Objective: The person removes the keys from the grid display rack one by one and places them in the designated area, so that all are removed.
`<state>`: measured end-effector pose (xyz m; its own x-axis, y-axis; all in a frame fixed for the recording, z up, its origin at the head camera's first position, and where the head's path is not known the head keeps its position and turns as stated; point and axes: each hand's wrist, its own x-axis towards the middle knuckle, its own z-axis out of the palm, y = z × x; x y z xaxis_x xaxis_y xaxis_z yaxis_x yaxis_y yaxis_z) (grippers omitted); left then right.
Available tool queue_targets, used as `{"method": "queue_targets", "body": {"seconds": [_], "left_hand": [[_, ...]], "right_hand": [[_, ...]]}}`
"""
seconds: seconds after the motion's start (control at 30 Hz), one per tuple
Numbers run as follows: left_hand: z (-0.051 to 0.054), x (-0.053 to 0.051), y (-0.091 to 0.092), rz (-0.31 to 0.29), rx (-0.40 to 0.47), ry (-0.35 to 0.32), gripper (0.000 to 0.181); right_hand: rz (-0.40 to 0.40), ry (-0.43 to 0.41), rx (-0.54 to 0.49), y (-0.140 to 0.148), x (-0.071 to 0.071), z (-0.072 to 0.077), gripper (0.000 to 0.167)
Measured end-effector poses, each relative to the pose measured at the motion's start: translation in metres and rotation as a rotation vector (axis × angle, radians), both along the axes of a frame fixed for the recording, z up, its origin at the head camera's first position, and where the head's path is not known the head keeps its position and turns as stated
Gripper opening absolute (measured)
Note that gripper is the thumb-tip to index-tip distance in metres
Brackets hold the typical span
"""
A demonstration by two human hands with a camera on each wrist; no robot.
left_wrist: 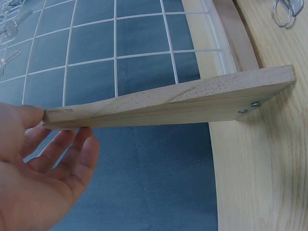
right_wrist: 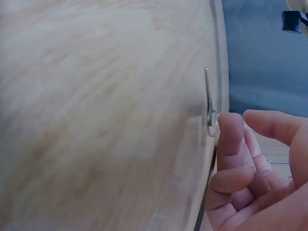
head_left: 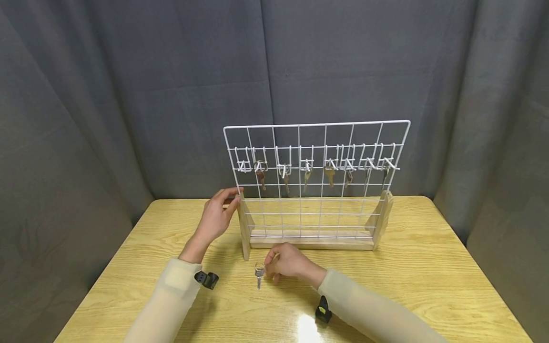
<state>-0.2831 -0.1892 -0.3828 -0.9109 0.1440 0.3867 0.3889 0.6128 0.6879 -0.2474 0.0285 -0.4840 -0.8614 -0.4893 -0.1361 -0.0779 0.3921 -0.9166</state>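
Observation:
In the head view, my left hand [head_left: 213, 218] holds the top of the left wooden upright [head_left: 244, 228] of a white wire rack [head_left: 300, 199]. The left wrist view has its thumb on one side of the upright [left_wrist: 168, 98] and the fingers [left_wrist: 86, 151] on the other. A silver key [head_left: 259, 273] with a ring lies on the table in front of the rack. Right beside its ring is my right hand [head_left: 292, 262], fingers bent and nothing gripped. In the right wrist view, the index fingertip is close to the key [right_wrist: 210, 103]; whether they touch, I cannot tell.
Several keys, among them a brass one [head_left: 330, 176], hang from white hooks across the rack's upper part. A wooden crossbar [head_left: 313, 244] joins its uprights at the bottom. The wooden table [head_left: 429, 276] is enclosed by grey curtains [head_left: 193, 95] behind and at both sides.

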Motion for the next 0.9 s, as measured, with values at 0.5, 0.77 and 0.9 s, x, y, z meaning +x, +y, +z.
{"method": "queue_targets", "body": {"seconds": [0.5,0.77,0.9], "left_hand": [[-0.001,-0.001,0.0,0.012,0.002,0.0,0.034],[-0.002,-0.001,-0.001,0.011,0.004,0.003,0.034],[-0.002,-0.001,-0.001,0.015,0.007,0.001,0.033]], "right_hand": [[0.021,0.084,-0.034,0.007,-0.003,0.025,0.004],[-0.007,0.097,-0.048,0.01,-0.003,0.036,0.004],[-0.015,0.149,-0.05,0.012,-0.002,0.045,0.006]]}}
